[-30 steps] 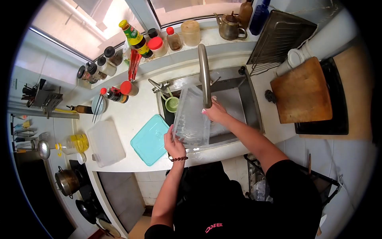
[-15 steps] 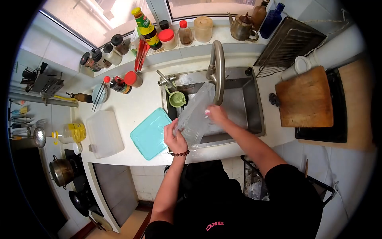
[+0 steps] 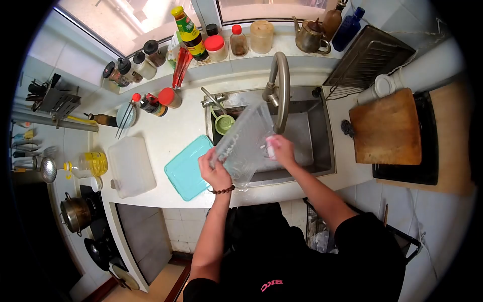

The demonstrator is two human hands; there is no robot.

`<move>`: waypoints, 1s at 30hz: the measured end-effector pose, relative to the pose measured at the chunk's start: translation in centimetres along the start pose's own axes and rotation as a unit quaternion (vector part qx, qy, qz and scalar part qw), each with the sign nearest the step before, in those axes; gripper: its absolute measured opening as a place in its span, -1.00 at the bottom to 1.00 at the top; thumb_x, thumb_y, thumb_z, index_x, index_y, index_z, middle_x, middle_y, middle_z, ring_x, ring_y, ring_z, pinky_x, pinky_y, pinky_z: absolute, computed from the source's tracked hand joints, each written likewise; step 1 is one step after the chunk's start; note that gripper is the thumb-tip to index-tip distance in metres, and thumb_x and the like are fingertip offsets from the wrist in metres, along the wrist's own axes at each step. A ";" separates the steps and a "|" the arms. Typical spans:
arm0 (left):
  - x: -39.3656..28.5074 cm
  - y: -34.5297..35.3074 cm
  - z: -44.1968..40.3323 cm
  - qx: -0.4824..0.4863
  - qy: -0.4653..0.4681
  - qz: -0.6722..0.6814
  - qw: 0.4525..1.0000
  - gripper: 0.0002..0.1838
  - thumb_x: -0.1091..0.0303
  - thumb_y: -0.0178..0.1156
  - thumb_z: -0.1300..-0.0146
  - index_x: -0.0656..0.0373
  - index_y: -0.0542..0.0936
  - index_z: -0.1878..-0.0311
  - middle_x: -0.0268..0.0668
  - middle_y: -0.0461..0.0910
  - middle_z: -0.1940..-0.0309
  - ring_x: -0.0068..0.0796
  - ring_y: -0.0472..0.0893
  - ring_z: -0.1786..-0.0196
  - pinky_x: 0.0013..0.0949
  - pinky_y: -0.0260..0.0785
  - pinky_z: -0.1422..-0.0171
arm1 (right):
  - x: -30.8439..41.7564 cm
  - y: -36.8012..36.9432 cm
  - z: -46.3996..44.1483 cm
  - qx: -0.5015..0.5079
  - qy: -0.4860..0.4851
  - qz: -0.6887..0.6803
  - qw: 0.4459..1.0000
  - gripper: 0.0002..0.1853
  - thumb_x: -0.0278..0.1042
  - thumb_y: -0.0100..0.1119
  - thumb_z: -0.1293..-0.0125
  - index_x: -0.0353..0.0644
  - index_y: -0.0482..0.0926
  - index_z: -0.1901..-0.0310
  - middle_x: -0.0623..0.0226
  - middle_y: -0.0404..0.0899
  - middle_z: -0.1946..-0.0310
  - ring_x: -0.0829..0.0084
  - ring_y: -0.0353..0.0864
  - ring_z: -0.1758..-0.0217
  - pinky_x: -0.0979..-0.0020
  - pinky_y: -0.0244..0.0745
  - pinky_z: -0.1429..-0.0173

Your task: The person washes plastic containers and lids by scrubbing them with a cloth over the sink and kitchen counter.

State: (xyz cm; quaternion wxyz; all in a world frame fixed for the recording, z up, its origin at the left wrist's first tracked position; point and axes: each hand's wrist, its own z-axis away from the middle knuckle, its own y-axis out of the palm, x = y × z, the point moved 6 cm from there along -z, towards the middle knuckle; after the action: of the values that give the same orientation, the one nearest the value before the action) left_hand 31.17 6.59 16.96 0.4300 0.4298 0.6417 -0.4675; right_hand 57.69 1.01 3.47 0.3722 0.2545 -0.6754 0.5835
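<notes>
My left hand point(image 3: 215, 171) is closed on the near-left rim of a clear plastic container point(image 3: 246, 151), which is tilted over the sink point(image 3: 329, 146) with its open side turned to the right. White suds or droplets show on its wall. In my right hand point(image 3: 283, 150), at the container's open side, is a small pink-and-white scrubber point(image 3: 271, 147), largely covered by my fingers. A turquoise lid point(image 3: 188, 168) lies flat on the counter, left of my left hand. Above the container curves the metal faucet point(image 3: 284, 85).
A green strainer cup point(image 3: 224, 124) sits at the sink's left side. A translucent container point(image 3: 132, 168) and an oil bottle point(image 3: 93, 165) stand farther left. Jars and bottles line the windowsill, including a teapot point(image 3: 309, 38). A wooden cutting board point(image 3: 385, 128) is at right.
The container has tilted so more of its inside shows. My left hand has shifted slightly left. My right hand has moved a little right and down, showing more of the scrubber.
</notes>
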 end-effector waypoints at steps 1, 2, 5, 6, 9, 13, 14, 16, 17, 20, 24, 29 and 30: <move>0.1 -0.3 -0.3 -0.002 0.001 0.000 1.000 -0.68 0.72 -0.03 -0.38 0.36 0.60 -0.10 -0.20 0.49 0.00 -0.38 0.60 0.05 -0.23 0.79 0.05 | -4.8 -0.4 1.0 -0.123 0.156 -0.129 0.971 -0.82 -0.44 0.31 -0.26 -0.14 0.74 0.11 0.16 0.74 0.07 0.18 0.71 -0.06 0.21 0.63 -0.14; 1.0 -0.8 -0.5 -0.027 -0.066 0.065 0.995 -0.69 0.67 -0.05 -0.43 0.35 0.57 -0.14 -0.19 0.48 -0.02 -0.40 0.58 0.05 -0.20 0.79 0.06 | -8.6 -0.1 2.5 -0.239 0.304 -0.252 0.887 -0.83 -0.42 0.30 -0.30 -0.13 0.75 0.08 0.21 0.74 0.05 0.25 0.72 -0.05 0.24 0.65 -0.10; 3.1 -1.2 0.2 -0.052 -0.151 0.149 0.976 -0.70 0.56 -0.07 -0.52 0.32 0.55 -0.20 -0.15 0.46 -0.06 -0.43 0.54 0.06 -0.14 0.80 0.10 | -10.5 2.6 3.0 -0.234 0.340 -0.537 0.736 -0.80 -0.35 0.29 -0.39 -0.16 0.71 0.01 0.29 0.73 0.04 0.37 0.72 -0.01 0.25 0.69 0.03; 3.6 -1.1 0.4 -0.052 -0.160 0.147 0.975 -0.70 0.54 -0.06 -0.54 0.32 0.55 -0.21 -0.14 0.46 -0.06 -0.42 0.54 0.05 -0.14 0.80 0.10 | -8.3 2.4 2.4 -0.176 0.348 -0.585 0.711 -0.74 -0.34 0.26 -0.42 -0.20 0.66 -0.08 0.32 0.71 0.04 0.35 0.73 0.00 0.20 0.71 0.05; 3.7 -0.8 1.0 -0.059 -0.167 0.139 0.974 -0.70 0.50 -0.04 -0.56 0.30 0.53 -0.25 -0.13 0.45 -0.07 -0.41 0.53 0.03 -0.11 0.80 0.09 | -3.8 2.6 1.3 -0.101 0.279 -0.662 0.689 -0.72 -0.36 0.24 -0.45 -0.21 0.63 -0.13 0.30 0.70 0.04 0.36 0.73 0.00 0.18 0.72 0.04; 3.4 -0.5 0.5 -0.085 -0.171 0.166 0.967 -0.70 0.47 -0.02 -0.57 0.27 0.52 -0.26 -0.12 0.45 -0.09 -0.41 0.52 0.02 -0.08 0.79 0.06 | -2.5 3.6 2.2 -0.014 0.233 -0.528 0.816 -0.74 -0.44 0.22 -0.44 -0.30 0.68 -0.09 0.33 0.74 0.09 0.49 0.71 0.11 0.39 0.62 0.11; 3.3 -0.3 0.4 -0.077 -0.164 0.168 0.969 -0.70 0.46 -0.01 -0.57 0.27 0.52 -0.27 -0.11 0.44 -0.09 -0.41 0.51 0.02 -0.08 0.78 0.05 | -3.0 3.3 2.5 0.013 0.212 -0.435 0.875 -0.75 -0.46 0.24 -0.39 -0.29 0.73 -0.04 0.34 0.77 0.18 0.55 0.68 0.17 0.45 0.55 0.13; 2.8 -0.2 0.3 -0.072 -0.169 0.175 0.967 -0.70 0.50 -0.04 -0.56 0.28 0.54 -0.24 -0.17 0.40 -0.11 -0.42 0.51 0.01 -0.13 0.78 0.04 | -4.4 2.7 3.2 0.021 0.272 -0.320 0.907 -0.75 -0.45 0.27 -0.36 -0.25 0.74 -0.03 0.34 0.77 0.22 0.55 0.67 0.18 0.44 0.55 0.12; 2.7 -0.1 0.4 -0.067 -0.175 0.182 0.965 -0.69 0.55 -0.07 -0.54 0.29 0.56 -0.22 -0.23 0.35 -0.12 -0.43 0.52 0.01 -0.19 0.77 0.03 | -5.5 2.1 3.9 0.029 0.327 -0.200 0.923 -0.75 -0.43 0.29 -0.34 -0.21 0.76 -0.01 0.33 0.78 0.25 0.56 0.67 0.20 0.44 0.54 0.11; 2.8 -0.6 0.5 -0.076 -0.195 0.191 0.959 -0.69 0.55 -0.07 -0.54 0.29 0.55 -0.23 -0.21 0.36 -0.14 -0.43 0.51 0.00 -0.16 0.77 0.02 | -12.3 3.0 5.2 -0.049 0.361 -0.146 0.920 -0.75 -0.39 0.34 -0.30 -0.15 0.77 0.00 0.29 0.79 0.26 0.53 0.69 0.23 0.39 0.56 0.06; 3.4 -0.9 0.8 -0.086 -0.207 0.194 0.955 -0.69 0.55 -0.07 -0.54 0.28 0.54 -0.24 -0.17 0.39 -0.11 -0.42 0.50 0.00 -0.13 0.76 0.00 | -12.4 2.1 4.3 -0.156 0.332 -0.350 0.862 -0.76 -0.39 0.29 -0.36 -0.15 0.72 -0.04 0.33 0.76 0.14 0.44 0.73 0.10 0.35 0.61 0.03; 4.5 -0.4 1.0 -0.088 -0.206 0.205 0.953 -0.68 0.46 0.03 -0.56 0.25 0.51 -0.30 -0.08 0.43 -0.10 -0.40 0.50 0.01 -0.07 0.75 -0.05 | -0.5 3.7 4.2 0.048 0.305 -0.640 0.704 -0.69 -0.40 0.22 -0.43 -0.17 0.63 -0.17 0.38 0.70 0.00 0.43 0.72 -0.01 0.34 0.67 -0.04; 4.5 -0.4 1.1 -0.089 -0.206 0.205 0.953 -0.68 0.46 0.03 -0.56 0.25 0.51 -0.30 -0.08 0.43 -0.10 -0.40 0.50 0.01 -0.07 0.75 -0.05 | -0.9 4.2 4.5 0.049 0.305 -0.640 0.704 -0.69 -0.40 0.22 -0.43 -0.17 0.63 -0.17 0.38 0.70 0.00 0.43 0.72 -0.01 0.34 0.67 -0.04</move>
State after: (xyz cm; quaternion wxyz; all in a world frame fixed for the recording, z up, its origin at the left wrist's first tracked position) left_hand 29.74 6.12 12.51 0.6757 0.4065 0.4767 -0.3885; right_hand 54.00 -2.67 0.02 0.8288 0.4514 -0.1701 0.2836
